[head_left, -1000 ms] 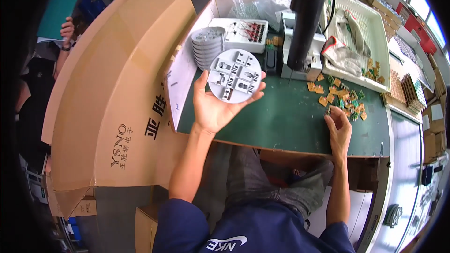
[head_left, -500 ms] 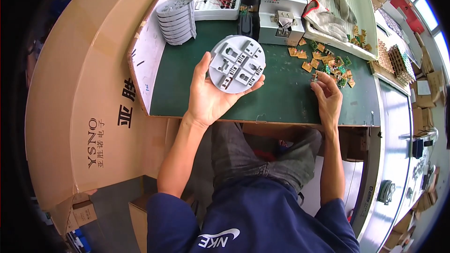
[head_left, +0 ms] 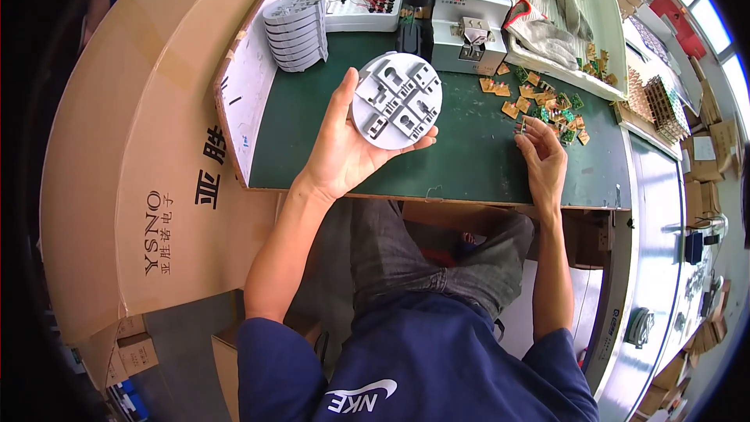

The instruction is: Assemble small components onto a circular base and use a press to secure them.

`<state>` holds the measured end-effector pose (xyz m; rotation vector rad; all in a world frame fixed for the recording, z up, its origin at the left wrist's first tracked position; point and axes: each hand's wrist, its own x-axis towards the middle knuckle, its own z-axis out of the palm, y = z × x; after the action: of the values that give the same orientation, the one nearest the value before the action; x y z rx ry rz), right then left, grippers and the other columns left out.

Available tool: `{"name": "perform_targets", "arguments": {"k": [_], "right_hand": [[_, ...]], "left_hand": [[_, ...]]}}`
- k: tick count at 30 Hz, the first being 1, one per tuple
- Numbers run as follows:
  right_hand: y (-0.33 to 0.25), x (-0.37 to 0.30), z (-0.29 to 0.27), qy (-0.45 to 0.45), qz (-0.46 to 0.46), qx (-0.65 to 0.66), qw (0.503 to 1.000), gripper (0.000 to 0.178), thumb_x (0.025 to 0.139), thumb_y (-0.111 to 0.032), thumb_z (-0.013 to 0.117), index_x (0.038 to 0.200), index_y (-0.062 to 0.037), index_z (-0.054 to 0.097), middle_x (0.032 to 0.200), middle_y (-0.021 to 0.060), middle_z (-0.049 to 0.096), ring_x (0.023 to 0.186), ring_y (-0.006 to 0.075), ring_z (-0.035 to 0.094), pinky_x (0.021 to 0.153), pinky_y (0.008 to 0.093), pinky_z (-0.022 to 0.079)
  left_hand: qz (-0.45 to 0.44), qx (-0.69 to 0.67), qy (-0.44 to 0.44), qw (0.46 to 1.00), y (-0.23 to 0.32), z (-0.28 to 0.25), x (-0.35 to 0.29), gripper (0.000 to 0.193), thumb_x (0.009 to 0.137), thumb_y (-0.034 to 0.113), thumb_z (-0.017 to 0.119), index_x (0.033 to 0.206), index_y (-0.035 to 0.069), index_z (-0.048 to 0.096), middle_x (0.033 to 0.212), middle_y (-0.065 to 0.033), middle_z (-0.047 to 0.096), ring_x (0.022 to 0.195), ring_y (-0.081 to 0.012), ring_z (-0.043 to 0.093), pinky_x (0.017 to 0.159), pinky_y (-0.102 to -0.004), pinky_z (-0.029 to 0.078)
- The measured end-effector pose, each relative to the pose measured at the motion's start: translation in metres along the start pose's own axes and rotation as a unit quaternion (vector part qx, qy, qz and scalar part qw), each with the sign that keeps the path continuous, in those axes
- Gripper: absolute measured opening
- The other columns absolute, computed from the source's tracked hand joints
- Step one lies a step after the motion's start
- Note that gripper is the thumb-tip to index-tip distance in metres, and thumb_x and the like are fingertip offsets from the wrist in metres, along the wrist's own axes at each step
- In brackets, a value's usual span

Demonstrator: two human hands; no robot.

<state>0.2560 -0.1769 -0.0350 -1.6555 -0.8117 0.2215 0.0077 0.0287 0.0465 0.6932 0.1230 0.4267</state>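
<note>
My left hand [head_left: 337, 158] is closed round the edge of a round grey slotted plate [head_left: 399, 103], thumb on its left side and fingers beneath. The plate is held tilted above the green bench top, its recessed face toward me. My right hand [head_left: 546, 166] is at the near side of a loose pile of small green and tan circuit boards [head_left: 561, 116]. Its thumb and fingertips pinch a small part [head_left: 522, 129], too little to make out clearly. The two hands are well apart.
A stack of similar grey round plates [head_left: 298, 35] stands at the back left. Beside it lies a white foam tray [head_left: 344, 22] with red and black wired parts. A grey metal machine [head_left: 469, 59] stands behind, and a pale bin [head_left: 617, 87] holds gloves. A cardboard box [head_left: 148, 148] flanks the left.
The round plate has turned and tilted slightly in my left hand, and my left forearm has swung a little to the left. My right hand has shifted only slightly.
</note>
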Motion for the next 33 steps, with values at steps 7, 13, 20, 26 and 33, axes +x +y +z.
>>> {"name": "perform_targets", "arguments": {"k": [7, 13, 20, 26, 33], "right_hand": [[-0.019, -0.002, -0.003, 0.004, 0.054, 0.052, 0.997, 0.039, 0.091, -0.006, 0.078, 0.129, -0.0037, 0.069, 0.105, 0.0039, 0.071, 0.095, 0.0112, 0.066, 0.088, 0.0256, 0.054], [-0.064, -0.002, 0.019, -0.071, -0.007, 0.036, 0.997, 0.038, 0.089, -0.008, 0.08, 0.125, -0.0045, 0.072, 0.106, 0.0044, 0.074, 0.096, 0.0127, 0.069, 0.087, 0.0278, 0.055], [-0.075, -0.003, 0.032, -0.129, -0.004, -0.021, 0.991, 0.034, 0.087, -0.012, 0.081, 0.12, -0.0063, 0.075, 0.106, 0.007, 0.076, 0.094, 0.0141, 0.071, 0.085, 0.0309, 0.057], [-0.07, -0.004, 0.037, -0.144, -0.002, -0.032, 0.989, 0.035, 0.087, -0.014, 0.082, 0.121, -0.0062, 0.075, 0.104, 0.0075, 0.076, 0.093, 0.0135, 0.071, 0.083, 0.0309, 0.058], [-0.065, 0.001, 0.039, -0.179, 0.057, 0.047, 0.981, 0.035, 0.089, -0.013, 0.08, 0.123, -0.005, 0.074, 0.108, 0.0076, 0.076, 0.099, 0.0126, 0.07, 0.09, 0.0307, 0.056]], "left_hand": [[0.01, 0.209, 0.003, 0.978, -0.013, -0.007, -0.005, 0.083, 0.096, 0.058, 0.066, 0.151, 0.0, 0.044, 0.138, -0.0228, 0.059, 0.127, -0.0406, 0.058, 0.108, -0.0487, 0.05], [0.165, 0.738, 0.016, 0.654, -0.064, -0.015, 0.0, 0.105, 0.075, 0.041, 0.089, 0.157, 0.002, 0.036, 0.151, -0.0215, 0.048, 0.139, -0.038, 0.046, 0.116, -0.0488, 0.039], [0.189, 0.741, 0.026, 0.644, -0.082, -0.026, 0.005, 0.119, 0.068, 0.034, 0.094, 0.162, 0.005, 0.026, 0.154, -0.0209, 0.043, 0.141, -0.0405, 0.042, 0.118, -0.0482, 0.036], [0.205, 0.762, 0.042, 0.613, -0.084, -0.029, 0.005, 0.128, 0.063, 0.048, 0.095, 0.161, 0.003, 0.026, 0.156, -0.0212, 0.041, 0.142, -0.0416, 0.039, 0.119, -0.0507, 0.033], [0.228, 0.76, 0.065, 0.606, -0.084, -0.027, -0.003, 0.133, 0.061, 0.058, 0.094, 0.161, 0.001, 0.026, 0.159, -0.0209, 0.038, 0.144, -0.0409, 0.037, 0.119, -0.0525, 0.031]]}}
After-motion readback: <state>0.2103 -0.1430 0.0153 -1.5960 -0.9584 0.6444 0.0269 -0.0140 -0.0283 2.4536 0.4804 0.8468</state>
